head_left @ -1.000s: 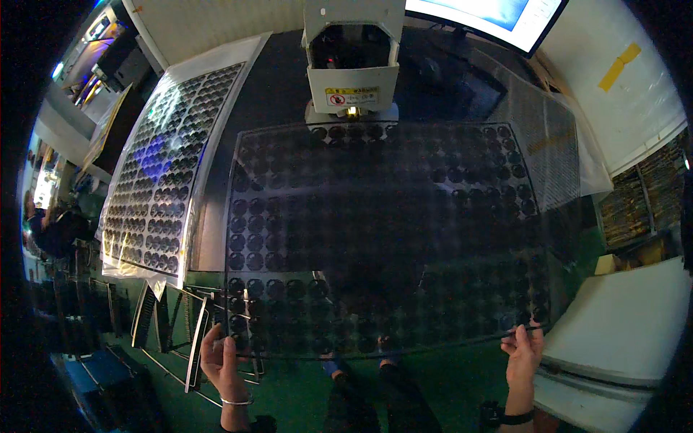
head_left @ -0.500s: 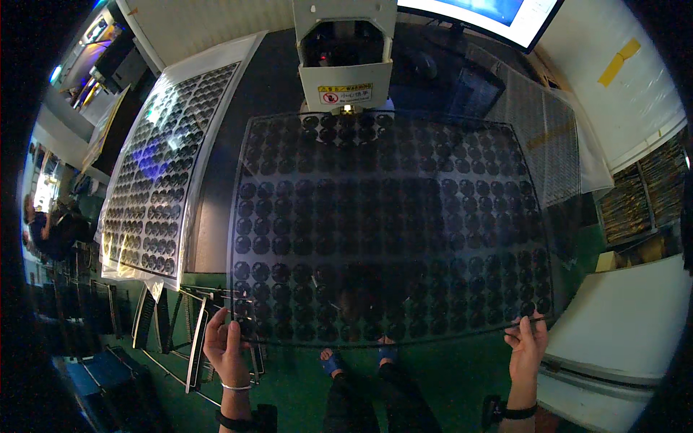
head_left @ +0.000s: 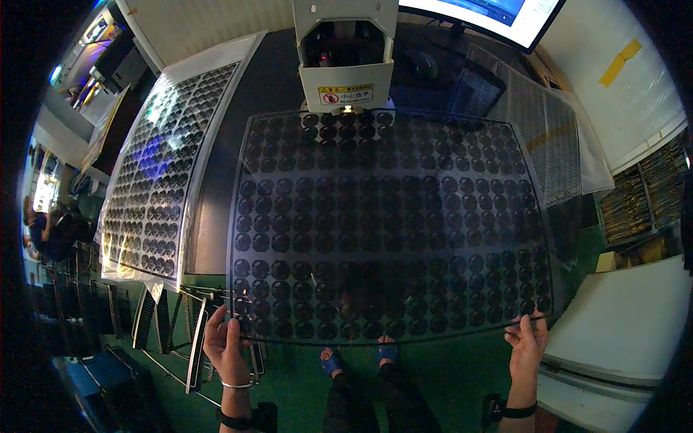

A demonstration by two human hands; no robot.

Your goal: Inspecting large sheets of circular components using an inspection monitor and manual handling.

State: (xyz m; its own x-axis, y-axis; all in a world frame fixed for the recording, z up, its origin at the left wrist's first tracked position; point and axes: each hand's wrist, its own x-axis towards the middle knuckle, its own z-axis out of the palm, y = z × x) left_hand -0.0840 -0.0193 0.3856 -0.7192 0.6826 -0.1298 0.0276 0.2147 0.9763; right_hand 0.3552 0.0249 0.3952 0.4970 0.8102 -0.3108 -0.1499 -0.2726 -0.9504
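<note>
- Head view: dark disc-patterned sheet [head_left: 339, 224] spans ahead of left hand [head_left: 227, 352] and right hand [head_left: 528, 348], far edge by white machine [head_left: 346, 78].
- Both hands: thumb-finger pinch on its near corners.
- Right-side rack [head_left: 645, 190]: packed with thin pieces, type unclear.

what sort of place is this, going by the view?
Probably a factory workshop. Signs: a pale machine on a dark bench, a lit monitor beyond it to the right, and a large see-through sheet patterned with rows of dark discs.
</note>
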